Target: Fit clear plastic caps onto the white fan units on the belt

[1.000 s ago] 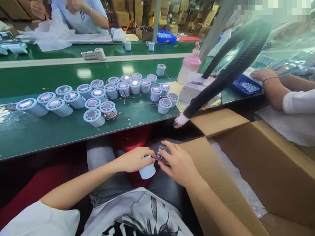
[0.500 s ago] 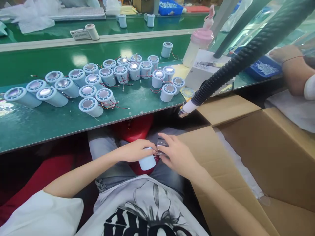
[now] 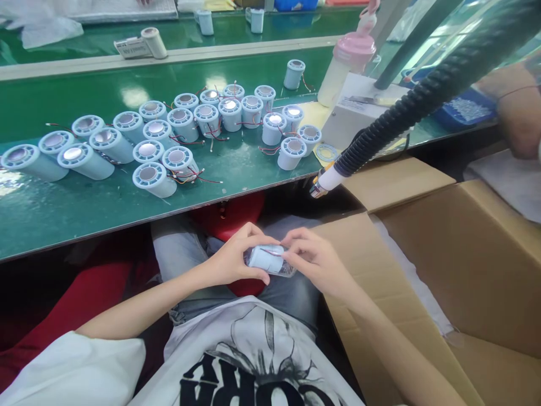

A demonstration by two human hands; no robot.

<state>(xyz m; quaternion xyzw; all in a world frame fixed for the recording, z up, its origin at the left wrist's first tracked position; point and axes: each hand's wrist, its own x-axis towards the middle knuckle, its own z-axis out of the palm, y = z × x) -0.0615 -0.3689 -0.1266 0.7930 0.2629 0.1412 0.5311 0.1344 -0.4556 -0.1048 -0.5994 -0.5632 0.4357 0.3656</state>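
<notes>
Above my lap, a light blue cylindrical housing (image 3: 264, 260) lies on its side in a clear plastic shell (image 3: 289, 270). My left hand (image 3: 235, 257) is closed around its left end, thumb below and fingers over the top. At the other end, my right hand (image 3: 316, 258) has its fingertips pinched together over a thin wire (image 3: 271, 252) that runs along the housing. How far the shell reaches beneath the housing is hidden.
Several similar blue housings (image 3: 180, 117) with loose wires stand on the green bench (image 3: 236, 169). A black flexible hose (image 3: 393, 115) slants down at right, above an open cardboard box (image 3: 456, 254). A pink-lidded bottle (image 3: 346, 62) and another person's arm (image 3: 518, 107) are behind.
The blue housing has turned onto its side and now lies in the clear shell, which was in my right hand. My right fingers have moved to a pinch at the wire.
</notes>
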